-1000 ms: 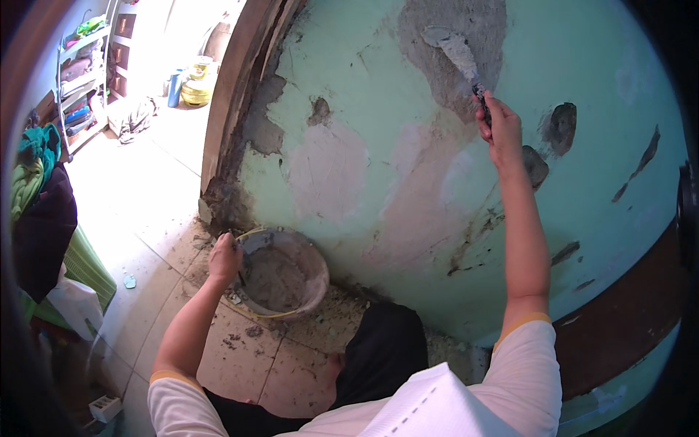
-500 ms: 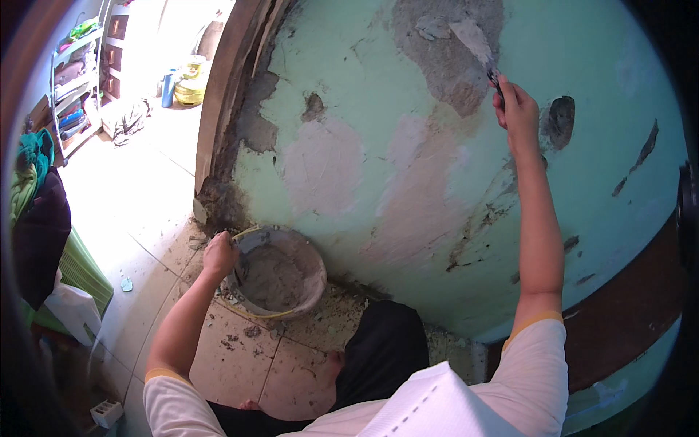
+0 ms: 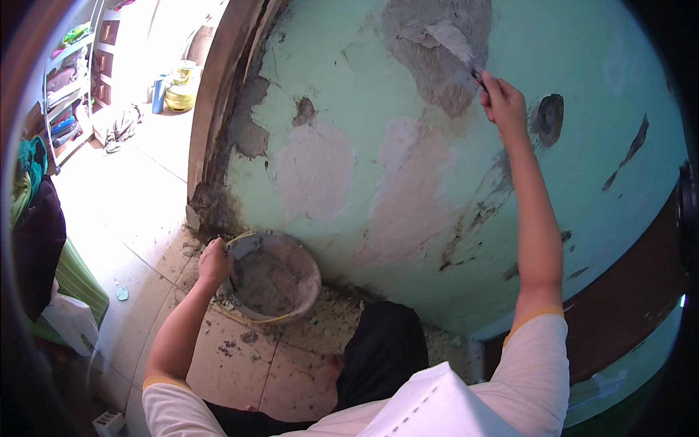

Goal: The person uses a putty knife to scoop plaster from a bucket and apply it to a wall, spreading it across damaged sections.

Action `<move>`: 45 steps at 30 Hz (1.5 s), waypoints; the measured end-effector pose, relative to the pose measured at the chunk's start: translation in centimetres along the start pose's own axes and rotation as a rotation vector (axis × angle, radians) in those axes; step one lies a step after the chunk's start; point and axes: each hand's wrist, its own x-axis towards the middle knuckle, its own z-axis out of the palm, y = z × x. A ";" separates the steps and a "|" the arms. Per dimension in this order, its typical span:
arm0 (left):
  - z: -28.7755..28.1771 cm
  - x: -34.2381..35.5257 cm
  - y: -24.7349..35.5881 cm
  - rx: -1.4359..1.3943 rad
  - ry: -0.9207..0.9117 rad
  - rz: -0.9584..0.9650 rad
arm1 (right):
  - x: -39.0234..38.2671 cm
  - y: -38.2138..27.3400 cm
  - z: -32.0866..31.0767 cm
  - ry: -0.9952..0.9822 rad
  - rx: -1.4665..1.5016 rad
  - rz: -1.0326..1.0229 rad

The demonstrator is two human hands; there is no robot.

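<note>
Crouched low, the person's right hand (image 3: pixel 504 105) gripped a trowel (image 3: pixel 455 44) against the grey wall patch (image 3: pixel 437 65) at one o'clock; the left hand (image 3: pixel 213 262) clasped the mortar bucket (image 3: pixel 273 280) rim, steadying it.

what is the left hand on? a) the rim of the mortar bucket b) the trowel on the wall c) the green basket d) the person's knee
a: the left hand grips the rim of the mortar bucket on the floor, while the right hand holds the trowel up on the wall.
</note>
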 end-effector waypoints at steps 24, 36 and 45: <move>-0.1 -0.4 -0.3 0.003 0.001 0.023 | -1.5 2.7 0.0 0.235 -0.130 0.011; 0.5 -0.1 -0.5 0.016 0.009 0.045 | -3.7 4.5 1.2 0.233 -0.332 -0.050; 1.0 0.1 -0.4 0.021 0.025 0.040 | 0.0 2.0 4.3 0.174 -0.441 -0.207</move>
